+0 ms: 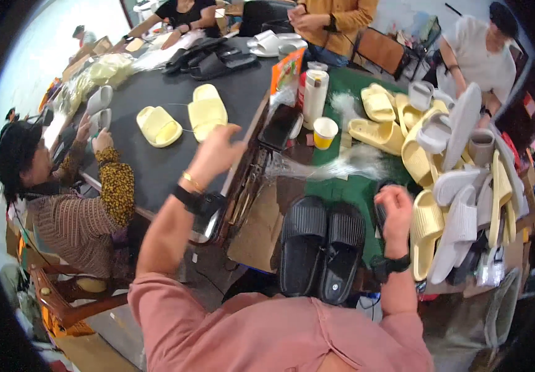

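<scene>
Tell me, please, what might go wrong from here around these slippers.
The paper cup stands close to the piled yellow and grey slippers, so a bump might tip it. Slippers in that pile lean at odd angles, so some might slide. The left hand is beside the two yellow slippers, where thin strands show and could perhaps catch on it.

This looks like a workshop dealing in slippers by the batch: a heap of yellow and grey slides [462,201] crowds the right of the frame, and black slides [221,63] lie grouped toward the upper centre. A long dark table [153,164] adjoins a green work surface [357,84] strewn with clear plastic [354,166]. Around them are a person at left [78,223], one at upper right [475,56] and two along the top edge
</scene>
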The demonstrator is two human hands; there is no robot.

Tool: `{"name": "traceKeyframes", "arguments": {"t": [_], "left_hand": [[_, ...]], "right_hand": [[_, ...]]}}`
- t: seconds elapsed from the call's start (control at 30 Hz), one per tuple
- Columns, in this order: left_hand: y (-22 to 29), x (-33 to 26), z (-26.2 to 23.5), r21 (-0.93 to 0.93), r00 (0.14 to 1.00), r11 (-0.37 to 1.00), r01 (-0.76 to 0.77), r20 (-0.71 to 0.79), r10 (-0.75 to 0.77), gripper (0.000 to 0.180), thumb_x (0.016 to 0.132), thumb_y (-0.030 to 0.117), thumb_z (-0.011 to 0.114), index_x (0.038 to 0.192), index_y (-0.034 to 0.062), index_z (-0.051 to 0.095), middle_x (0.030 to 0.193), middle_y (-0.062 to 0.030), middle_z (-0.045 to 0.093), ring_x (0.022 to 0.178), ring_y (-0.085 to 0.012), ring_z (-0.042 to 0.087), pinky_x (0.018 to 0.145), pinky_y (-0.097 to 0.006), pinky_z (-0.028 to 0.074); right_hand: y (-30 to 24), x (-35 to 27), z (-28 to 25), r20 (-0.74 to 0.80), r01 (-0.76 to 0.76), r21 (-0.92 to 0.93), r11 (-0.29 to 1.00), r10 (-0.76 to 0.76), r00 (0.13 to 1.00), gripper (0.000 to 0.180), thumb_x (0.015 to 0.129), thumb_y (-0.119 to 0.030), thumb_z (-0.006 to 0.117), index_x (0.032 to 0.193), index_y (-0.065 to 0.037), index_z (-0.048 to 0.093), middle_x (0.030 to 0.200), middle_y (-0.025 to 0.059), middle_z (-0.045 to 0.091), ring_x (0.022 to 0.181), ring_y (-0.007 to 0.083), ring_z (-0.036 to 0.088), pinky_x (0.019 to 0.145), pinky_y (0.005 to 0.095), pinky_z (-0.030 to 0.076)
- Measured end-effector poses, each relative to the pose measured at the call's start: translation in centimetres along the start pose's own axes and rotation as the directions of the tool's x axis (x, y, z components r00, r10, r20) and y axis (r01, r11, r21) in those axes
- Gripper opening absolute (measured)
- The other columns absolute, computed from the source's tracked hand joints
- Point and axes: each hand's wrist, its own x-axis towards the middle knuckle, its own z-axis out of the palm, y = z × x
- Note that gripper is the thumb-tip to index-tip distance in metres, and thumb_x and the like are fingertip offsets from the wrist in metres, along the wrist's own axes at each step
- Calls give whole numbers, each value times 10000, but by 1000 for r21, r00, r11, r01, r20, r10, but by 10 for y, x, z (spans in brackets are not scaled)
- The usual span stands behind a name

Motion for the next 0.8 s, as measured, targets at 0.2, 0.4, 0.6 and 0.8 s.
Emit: {"name": "traceKeyframes", "arguments": {"t": [0.2,0.4,0.6,0.8], "left_hand": [[-106,25,-50,343,962,899,272,-89,-257,614,800,362,720,1234,-46,572,1218,-276,600,1125,-387,581,974,-410,447],[-162,32,-38,308,932,880,363,-140,-335,929,739,473,759,1423,-31,383,1343,-305,503,1263,-415,476,1041,-440,399],[-163,44,-15,430,919,813,393,-146,-367,950,732,510,724,1457,33,338,1281,-305,540,1151,-436,558,967,-482,450],[-161,48,-17,480,907,770,419,-195,-372,731,819,496,629,1354,22,475,1167,-273,632,1093,-425,599,915,-477,471]], "right_hand": [[-105,3,-87,-308,546,-308,779,-625,718,47,896,-15,537,880,14,570,918,119,621,859,216,577,838,349,458],[-164,-69,-105,-300,809,39,586,-766,569,99,898,-11,539,995,9,547,951,114,605,870,221,575,868,367,457],[-62,-93,-11,383,163,-600,783,103,918,198,796,-247,722,842,-64,662,759,118,669,685,295,657,608,372,508],[-3,-109,26,386,53,-804,592,452,805,447,826,-488,658,835,-42,673,772,162,688,735,345,675,679,460,526]]}}
